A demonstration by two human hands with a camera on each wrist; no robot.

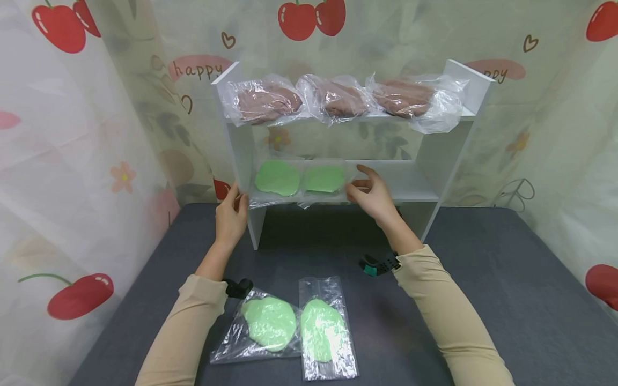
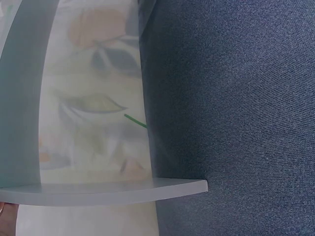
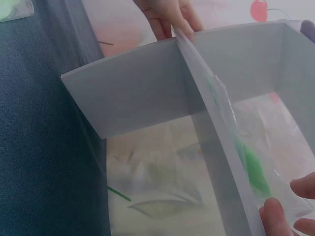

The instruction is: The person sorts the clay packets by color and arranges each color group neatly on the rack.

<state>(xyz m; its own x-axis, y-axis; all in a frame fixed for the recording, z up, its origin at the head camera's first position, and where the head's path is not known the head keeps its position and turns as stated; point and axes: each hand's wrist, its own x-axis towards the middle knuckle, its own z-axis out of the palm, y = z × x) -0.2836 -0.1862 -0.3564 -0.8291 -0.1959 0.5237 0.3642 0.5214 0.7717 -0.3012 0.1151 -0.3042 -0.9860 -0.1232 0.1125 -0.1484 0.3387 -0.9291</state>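
Observation:
A white shelf unit (image 1: 432, 166) stands on the table. My left hand (image 1: 230, 220) touches its left side at the middle board, beside a clear bag holding a flat green piece (image 1: 277, 178). To the right lies a second clear bag with a green piece (image 1: 325, 178). My right hand (image 1: 376, 198) is at that bag's right edge, fingers apart and bent near the board's front. In the right wrist view, the right-hand fingers (image 3: 276, 219) are by the bagged green piece (image 3: 256, 172); my left hand (image 3: 170, 17) rests on the panel's outer edge.
Three clear bags with brown lumps (image 1: 343, 99) line the top shelf. On the dark table (image 1: 483, 268) nearer me lie two more bagged green pieces, one roundish (image 1: 270, 324) and one longer (image 1: 323, 329). Patterned cloth (image 1: 87, 161) hangs behind and at the sides.

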